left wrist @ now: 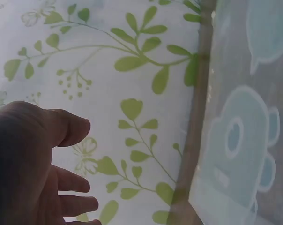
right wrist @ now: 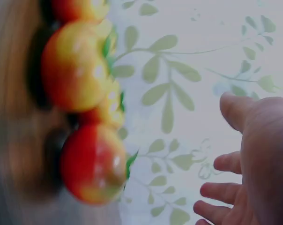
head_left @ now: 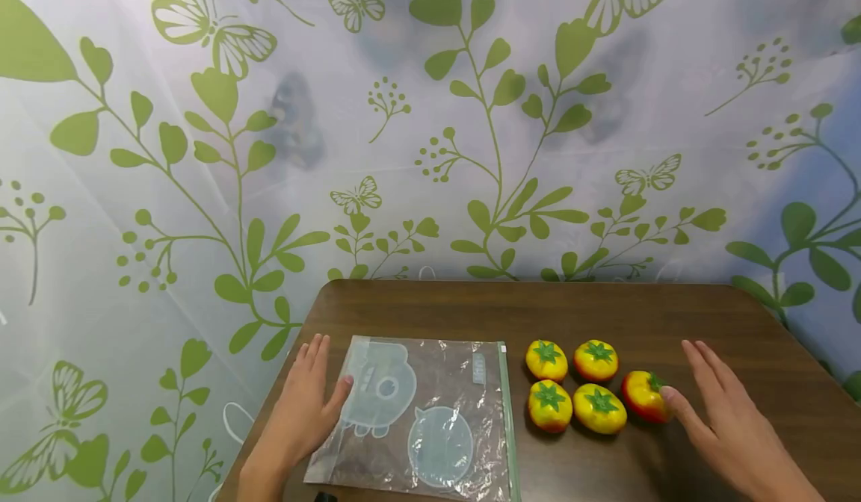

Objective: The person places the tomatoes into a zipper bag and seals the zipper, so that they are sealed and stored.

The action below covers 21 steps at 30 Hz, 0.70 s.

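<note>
A clear zip bag [head_left: 440, 382] with pale blue cartoon prints and a green strip along its right edge lies flat on the table. My left hand [head_left: 306, 397] hovers over the bag's left side, fingers extended and nothing in it. To the bag's right sit several yellow-and-red fruits with green leafy tops, tomato-like in look; one fruit [head_left: 595, 408] is at the front of the group. The rightmost fruit [head_left: 642, 396] leans on its side. Beside it is my right hand [head_left: 733, 420], fingers spread and empty; in the right wrist view a gap separates this hand [right wrist: 254, 164] from the fruits.
The brown wooden table [head_left: 430, 308] has rounded back corners. Behind it hangs a white curtain [head_left: 377, 151] printed with green leaves and butterflies. A small black object [head_left: 326, 497] shows at the bottom edge, near the bag's lower left.
</note>
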Tool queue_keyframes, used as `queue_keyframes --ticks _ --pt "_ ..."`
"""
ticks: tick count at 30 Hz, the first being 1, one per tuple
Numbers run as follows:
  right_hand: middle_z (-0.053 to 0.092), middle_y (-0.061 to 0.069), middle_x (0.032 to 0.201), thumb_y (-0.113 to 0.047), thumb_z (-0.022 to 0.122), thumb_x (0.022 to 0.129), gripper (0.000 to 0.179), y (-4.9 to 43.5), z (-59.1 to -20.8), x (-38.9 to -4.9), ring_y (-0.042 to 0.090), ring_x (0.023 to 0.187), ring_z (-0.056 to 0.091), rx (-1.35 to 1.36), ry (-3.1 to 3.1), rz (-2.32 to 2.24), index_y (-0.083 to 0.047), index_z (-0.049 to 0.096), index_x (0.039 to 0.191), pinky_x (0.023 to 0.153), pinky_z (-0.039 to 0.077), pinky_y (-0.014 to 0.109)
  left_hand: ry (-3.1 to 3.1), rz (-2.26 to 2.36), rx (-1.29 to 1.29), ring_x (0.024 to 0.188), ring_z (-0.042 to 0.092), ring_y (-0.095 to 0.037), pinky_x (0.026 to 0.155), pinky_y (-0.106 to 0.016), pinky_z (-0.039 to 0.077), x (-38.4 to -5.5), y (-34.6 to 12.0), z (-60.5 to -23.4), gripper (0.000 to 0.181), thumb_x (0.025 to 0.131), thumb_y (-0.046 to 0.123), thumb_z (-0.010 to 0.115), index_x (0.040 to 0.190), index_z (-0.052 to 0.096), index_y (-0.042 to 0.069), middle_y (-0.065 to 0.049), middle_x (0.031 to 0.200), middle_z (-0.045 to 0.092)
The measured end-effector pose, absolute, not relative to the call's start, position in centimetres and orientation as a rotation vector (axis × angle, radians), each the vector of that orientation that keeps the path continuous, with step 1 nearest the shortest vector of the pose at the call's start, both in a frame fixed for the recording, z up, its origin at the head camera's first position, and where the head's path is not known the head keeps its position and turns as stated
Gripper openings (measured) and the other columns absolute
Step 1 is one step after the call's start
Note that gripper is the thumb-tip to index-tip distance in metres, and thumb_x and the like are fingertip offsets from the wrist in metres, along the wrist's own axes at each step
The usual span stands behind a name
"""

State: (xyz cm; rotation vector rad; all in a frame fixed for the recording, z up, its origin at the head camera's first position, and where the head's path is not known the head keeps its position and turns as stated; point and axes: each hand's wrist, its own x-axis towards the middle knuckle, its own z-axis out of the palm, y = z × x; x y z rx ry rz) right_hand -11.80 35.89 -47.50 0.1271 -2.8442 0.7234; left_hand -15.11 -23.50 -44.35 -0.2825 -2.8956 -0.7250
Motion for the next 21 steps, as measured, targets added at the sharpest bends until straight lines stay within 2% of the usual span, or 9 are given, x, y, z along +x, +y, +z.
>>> queue_keyframes --ticks 3,7,10,14,17,21 --pt "0.005 0.039 0.177 -0.036 0.054 0.116 0.085 34.6 -47.3 -10.9 0.072 0.152 0.019 0.085 -2.84 0.766 -0.001 0.003 0.175 0.105 0.023 0.092 -2.89 -0.788 -0.285 0.164 0.017 -0.058 0.125 -0.076 0.025 -14.1 -22.6 -43.9 0.083 0.112 0.037 0.061 0.17 0.022 -0.008 -0.03 0.179 0.02" --pt "0.008 0.039 0.177 -0.033 0.055 0.116 0.083 33.4 -47.3 -9.8 0.071 0.154 0.019 0.084 -2.79 0.842 -0.003 0.005 0.175 0.114 0.015 0.089 -2.867 -0.844 -0.271 0.165 0.018 -0.055 0.126 -0.075 0.026 -12.7 -21.5 -43.3 0.083 0.111 0.035 0.063 0.172 0.022 -0.004 -0.027 0.18 0.021" --pt "0.01 0.039 0.176 -0.034 0.054 0.116 0.082 32.8 -47.1 -9.2 0.07 0.153 0.021 0.06 -2.786 0.86 -0.004 0.006 0.176 0.116 0.015 0.088 -2.82 -0.852 -0.279 0.165 0.021 -0.054 0.126 -0.074 0.028 -11.8 -20.7 -42.9 0.082 0.11 0.033 0.066 0.171 0.025 -0.004 -0.027 0.179 0.025" --pt "0.011 0.038 0.176 -0.04 0.053 0.116 0.084 32.1 -46.4 -8.9 0.071 0.151 0.026 0.0 -2.832 0.845 -0.005 0.005 0.176 0.108 0.027 0.088 -2.756 -0.861 -0.288 0.164 0.025 -0.054 0.122 -0.076 0.032 -10.6 -19.7 -42.3 0.082 0.108 0.033 0.068 0.17 0.029 -0.003 -0.026 0.177 0.03" --pt "0.013 0.037 0.177 -0.042 0.054 0.116 0.085 31.7 -45.8 -8.9 0.07 0.149 0.029 -0.013 -2.84 0.839 -0.008 0.006 0.177 0.108 0.029 0.087 -2.709 -0.895 -0.295 0.163 0.028 -0.052 0.12 -0.076 0.035 -10.0 -19.1 -41.8 0.083 0.106 0.032 0.07 0.17 0.029 -0.001 -0.024 0.177 0.032" --pt "0.017 0.033 0.178 -0.04 0.057 0.115 0.084 31.1 -44.8 -8.8 0.069 0.149 0.032 0.017 -2.794 0.831 -0.013 0.008 0.177 0.115 0.021 0.086 -2.649 -0.916 -0.328 0.162 0.031 -0.052 0.118 -0.076 0.038 -9.6 -18.4 -41.3 0.084 0.104 0.029 0.073 0.171 0.03 0.001 -0.023 0.176 0.034"
